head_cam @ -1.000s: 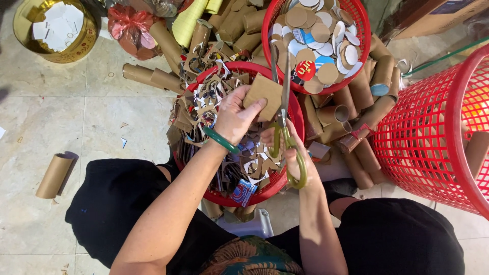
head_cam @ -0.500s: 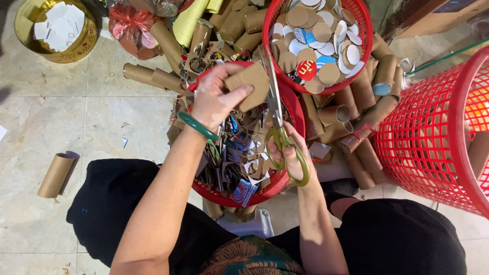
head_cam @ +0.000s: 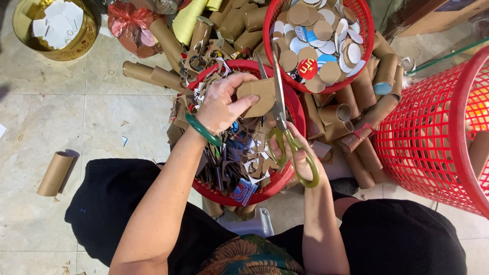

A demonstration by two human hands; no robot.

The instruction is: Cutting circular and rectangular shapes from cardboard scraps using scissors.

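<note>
One head-worn view looks steeply down, close over the hands and lap; framing perhaps slightly tilted.

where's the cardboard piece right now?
Head view, centre: the cardboard piece is pinched in the left hand over the scrap-filled red basket, against the scissors.

A small blue-and-red packet (head_cam: 244, 191) lies at your basket's near rim. A red printed disc (head_cam: 307, 69) sits among the far basket's circles.
</note>
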